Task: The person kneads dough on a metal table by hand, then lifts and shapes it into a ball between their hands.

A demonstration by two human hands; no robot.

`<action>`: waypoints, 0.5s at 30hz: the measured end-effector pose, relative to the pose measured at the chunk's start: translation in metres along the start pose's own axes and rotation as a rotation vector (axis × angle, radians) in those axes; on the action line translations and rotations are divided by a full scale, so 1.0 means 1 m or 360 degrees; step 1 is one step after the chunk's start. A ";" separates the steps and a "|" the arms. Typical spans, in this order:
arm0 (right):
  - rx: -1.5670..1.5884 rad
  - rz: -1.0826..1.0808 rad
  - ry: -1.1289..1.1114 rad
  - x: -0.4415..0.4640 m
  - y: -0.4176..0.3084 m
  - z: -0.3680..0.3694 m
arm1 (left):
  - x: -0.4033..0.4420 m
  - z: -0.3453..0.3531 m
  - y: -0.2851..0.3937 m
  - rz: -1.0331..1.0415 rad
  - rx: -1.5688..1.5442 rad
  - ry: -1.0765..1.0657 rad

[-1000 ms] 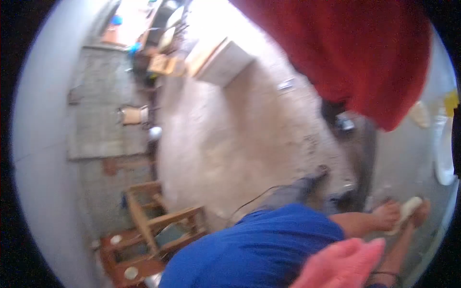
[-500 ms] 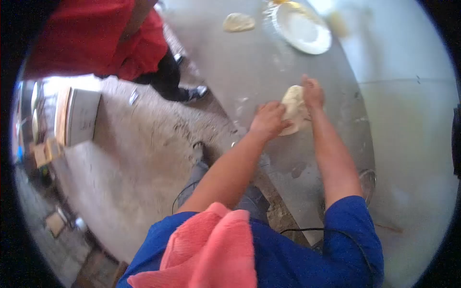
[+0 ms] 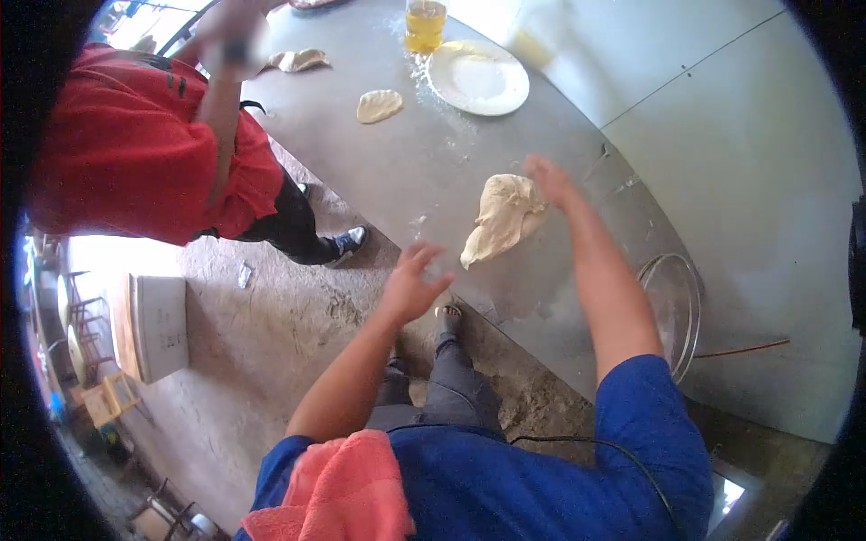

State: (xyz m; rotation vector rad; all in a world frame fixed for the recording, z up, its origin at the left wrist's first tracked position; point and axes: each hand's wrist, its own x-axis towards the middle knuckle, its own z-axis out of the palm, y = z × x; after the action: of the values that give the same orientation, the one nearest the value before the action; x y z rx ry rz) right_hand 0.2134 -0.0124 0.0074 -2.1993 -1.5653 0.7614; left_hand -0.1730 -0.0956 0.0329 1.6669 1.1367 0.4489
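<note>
A lump of pale dough (image 3: 505, 216), folded and uneven with a narrow end toward me, lies on the grey metal table (image 3: 541, 298). My left hand (image 3: 415, 285) is off the dough, to its left near the table edge, with fingers spread and nothing in them. Close by the dough's upper right side is my right hand (image 3: 552, 182), its fingers stretched out; whether it touches the dough I cannot tell. Farther up the table lies a small flat piece of dough (image 3: 380, 106).
Beyond the dough are a white plate (image 3: 478, 78) and a container of yellow liquid (image 3: 425, 27), with flour scattered nearby. Another dough strip (image 3: 300, 60) lies near a person in a red shirt (image 3: 135, 144). A clear round-rimmed container (image 3: 672, 307) is by my right arm.
Both hands were on the dough; my left hand has come away to the left and opened. The dough looks more bunched up now. The view has shifted, showing more of the table's far end.
</note>
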 end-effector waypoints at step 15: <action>0.0246 -0.0033 0.0494 -0.114 -0.066 0.030 | -0.293 -0.259 0.113 0.1141 -0.0595 -0.1093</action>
State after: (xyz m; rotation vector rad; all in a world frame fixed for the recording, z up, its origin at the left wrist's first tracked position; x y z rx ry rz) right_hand 0.1164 -0.0980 0.0457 -2.0688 -1.3283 0.4877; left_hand -0.4543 -0.2089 0.3039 1.6520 -0.0687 0.4381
